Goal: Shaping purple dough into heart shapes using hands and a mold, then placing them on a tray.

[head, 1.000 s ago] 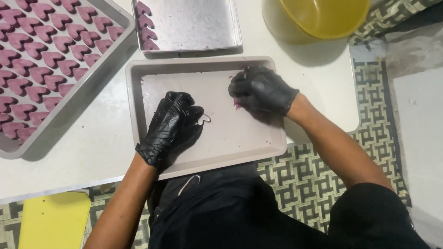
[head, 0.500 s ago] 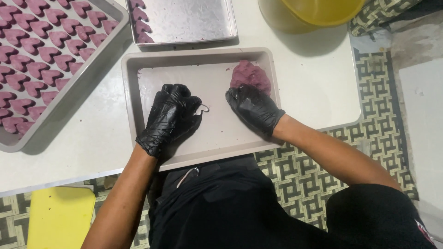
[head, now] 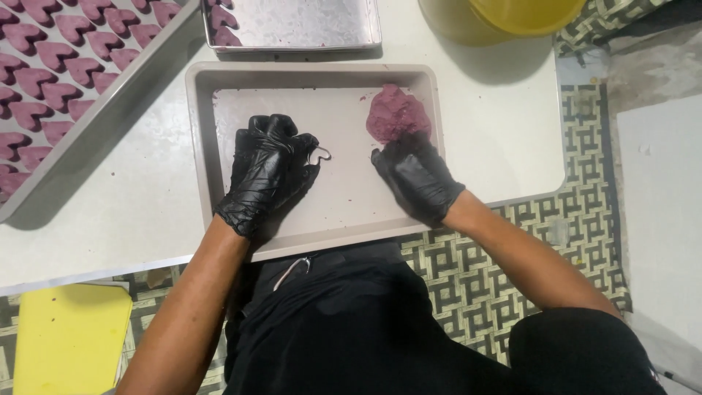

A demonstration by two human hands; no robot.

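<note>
Gloved left hand (head: 267, 172) pinching small metal heart cutter (head: 319, 154) at its two o'clock, gloved right hand (head: 415, 175) fingers curled against purple dough lump (head: 396, 113) at twelve o'clock, both in beige tray (head: 201, 110)

shallow beige metal tray (head: 219, 84) | black-gloved left hand (head: 267, 172) pinching small metal heart-shaped cutter (head: 319, 154), tray centre | black-gloved right hand (head: 417, 179) touching purple dough lump (head: 395, 113), tray's far-right corner

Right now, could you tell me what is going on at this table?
A person in black gloves works over a beige metal tray. The left hand holds a small metal heart-shaped cutter; the right hand touches a lump of purple dough. A grey tray of purple dough hearts sits alongside.
</note>
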